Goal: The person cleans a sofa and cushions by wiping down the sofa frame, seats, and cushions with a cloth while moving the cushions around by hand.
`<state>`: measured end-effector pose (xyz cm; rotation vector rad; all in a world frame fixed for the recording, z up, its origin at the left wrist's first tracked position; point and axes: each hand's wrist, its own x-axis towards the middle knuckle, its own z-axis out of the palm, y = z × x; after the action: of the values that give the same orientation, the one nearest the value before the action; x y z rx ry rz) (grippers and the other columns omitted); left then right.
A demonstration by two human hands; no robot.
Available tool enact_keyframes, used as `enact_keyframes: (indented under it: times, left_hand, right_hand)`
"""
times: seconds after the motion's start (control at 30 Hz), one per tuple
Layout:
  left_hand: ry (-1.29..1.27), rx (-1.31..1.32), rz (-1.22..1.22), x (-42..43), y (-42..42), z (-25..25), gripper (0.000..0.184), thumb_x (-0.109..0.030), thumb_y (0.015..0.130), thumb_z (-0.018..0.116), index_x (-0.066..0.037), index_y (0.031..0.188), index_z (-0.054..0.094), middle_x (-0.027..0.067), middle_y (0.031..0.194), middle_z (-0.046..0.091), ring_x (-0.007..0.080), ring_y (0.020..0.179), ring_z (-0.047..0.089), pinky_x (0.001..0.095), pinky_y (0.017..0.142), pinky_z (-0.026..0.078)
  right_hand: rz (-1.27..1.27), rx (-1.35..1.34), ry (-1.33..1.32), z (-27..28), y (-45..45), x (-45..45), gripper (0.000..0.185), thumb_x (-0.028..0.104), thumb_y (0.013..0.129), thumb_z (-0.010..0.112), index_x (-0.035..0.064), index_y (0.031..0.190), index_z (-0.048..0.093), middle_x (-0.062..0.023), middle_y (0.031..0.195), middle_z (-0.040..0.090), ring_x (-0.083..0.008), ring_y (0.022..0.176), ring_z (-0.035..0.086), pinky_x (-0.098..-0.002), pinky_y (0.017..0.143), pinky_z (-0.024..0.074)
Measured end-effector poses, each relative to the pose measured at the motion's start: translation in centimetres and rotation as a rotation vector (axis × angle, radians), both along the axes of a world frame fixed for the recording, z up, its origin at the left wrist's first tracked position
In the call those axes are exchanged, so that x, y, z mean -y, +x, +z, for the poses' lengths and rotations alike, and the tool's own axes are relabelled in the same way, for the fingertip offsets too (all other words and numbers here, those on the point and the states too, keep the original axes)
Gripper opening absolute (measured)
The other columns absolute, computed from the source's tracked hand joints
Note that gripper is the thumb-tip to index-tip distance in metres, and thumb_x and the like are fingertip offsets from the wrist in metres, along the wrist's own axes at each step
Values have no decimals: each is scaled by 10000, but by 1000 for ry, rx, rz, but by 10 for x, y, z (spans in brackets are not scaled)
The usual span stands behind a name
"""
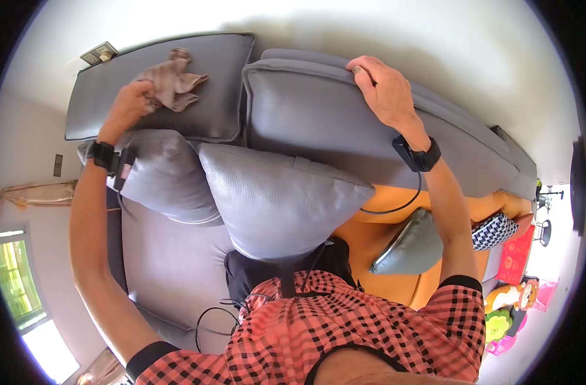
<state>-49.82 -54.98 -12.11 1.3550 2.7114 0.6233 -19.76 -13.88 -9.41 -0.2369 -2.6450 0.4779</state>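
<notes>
My left hand (131,104) is closed on a crumpled brownish checked cloth (172,83), which lies against the grey leather back cushion (219,70) at the upper left. My right hand (384,93) rests over the top edge of the neighbouring grey backrest (306,102), fingers curled round its seam. Between my arms lean two grey throw pillows: one in the middle (274,199), close to my body, and another (168,170) below my left wrist. Both wrists wear black bands with small devices and cables.
An orange seat section (363,250) extends to the right, bearing a dark green pillow (408,244) and a black-and-white patterned pillow (493,231). Plush toys (512,296) and a red cloth (516,256) are farther right. A wall socket (99,53) sits behind the sofa; a window (17,276) is at left.
</notes>
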Motion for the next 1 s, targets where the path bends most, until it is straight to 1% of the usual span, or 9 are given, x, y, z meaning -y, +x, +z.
enact_keyframes:
  times: [0.17, 0.27, 0.33, 0.37, 0.43, 0.5, 0.7, 0.87, 1.0]
  left_hand:
    - [184, -337, 189, 2, -98, 5, 264, -116, 863, 443, -51, 1033, 634, 152, 892, 669, 284, 701, 609, 361, 680, 497]
    - [200, 123, 471, -62, -46, 46, 324, -118, 863, 417, -57, 1128, 593, 156, 917, 676, 309, 794, 642, 375, 756, 508]
    - [177, 305, 313, -96, -10, 39, 341, -108, 856, 427, -60, 1166, 564, 209, 917, 663, 347, 820, 642, 399, 776, 516]
    - [194, -2, 17, -103, -19, 2, 318, -107, 857, 446, -57, 1145, 569, 215, 906, 660, 372, 854, 637, 406, 799, 511]
    - [49, -111, -130, -117, -13, -29, 345, -90, 848, 451, -43, 1172, 561, 212, 1019, 649, 351, 951, 619, 380, 870, 489]
    - [-145, 147, 18, -132, 34, -6, 427, -55, 833, 433, -34, 1246, 542, 197, 1109, 642, 287, 1037, 609, 342, 946, 460]
    - [-223, 502, -412, -107, 108, -6, 332, -47, 798, 545, 13, 1123, 579, 205, 1069, 657, 341, 996, 622, 397, 861, 483]
    - [-334, 445, -368, -116, 117, 12, 269, -38, 792, 546, -1, 1056, 579, 131, 1009, 671, 246, 960, 631, 347, 819, 495]
    - [-157, 471, -216, -113, 84, 33, 300, -76, 800, 520, -28, 1084, 605, 59, 827, 594, 150, 753, 541, 304, 689, 473]
  right_hand:
    - [18, 14, 1, -4, 5, -6, 263, 282, 944, 471, 94, 976, 652, -76, 944, 675, -318, 853, 627, -402, 743, 495]
    - [26, 28, -37, -4, 4, -8, 265, 285, 938, 474, 93, 969, 654, -74, 930, 673, -314, 846, 625, -405, 735, 493]
    - [15, 28, -47, -5, 4, -10, 259, 287, 932, 481, 97, 961, 654, -75, 925, 670, -313, 839, 623, -408, 728, 493]
    - [11, 27, -53, -5, 4, -10, 257, 289, 929, 484, 98, 958, 654, -75, 922, 669, -312, 836, 622, -410, 724, 492]
    - [23, -9, -53, -6, 4, -9, 252, 288, 924, 487, 103, 949, 656, -73, 919, 669, -314, 839, 621, -411, 727, 493]
    - [18, -26, -67, -7, 8, -8, 250, 291, 921, 489, 109, 939, 659, -72, 920, 670, -314, 847, 622, -412, 730, 496]
    - [37, -139, -12, -15, 7, -9, 275, 319, 919, 491, 123, 912, 683, -68, 941, 684, -314, 876, 632, -433, 753, 508]
    - [67, -54, -10, -8, 11, -8, 252, 276, 937, 504, 115, 951, 696, -64, 824, 677, -268, 821, 627, -388, 729, 488]
    - [-6, -11, -16, -4, 12, -3, 256, 295, 932, 514, 109, 906, 687, -89, 718, 646, -293, 746, 614, -418, 694, 479]
